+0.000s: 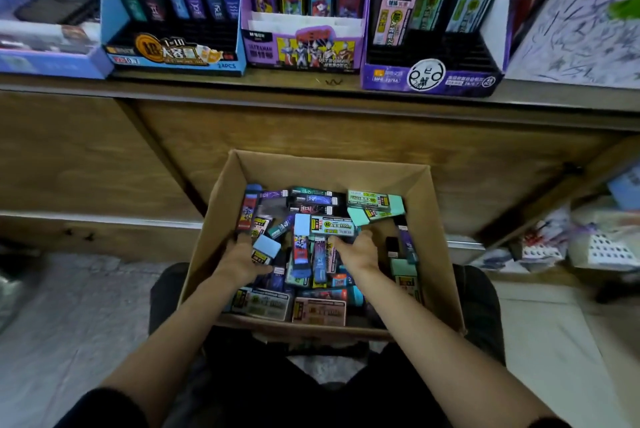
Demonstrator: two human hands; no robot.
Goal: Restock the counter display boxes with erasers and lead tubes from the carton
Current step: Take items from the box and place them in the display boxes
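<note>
Carton [325,164] full of loose lead tubes. Left hand [242,263] at carton's 9 o'clock, gripping blue-capped tube [266,248]. Right hand [356,251] near centre, palm down, fingers in pile; grasp unclear. Display boxes [304,49] at 12 o'clock.

Wooden counter [294,81] with blue display box [173,55], Ultraman display box [304,51] (middle) and purple display box [429,79].
</note>
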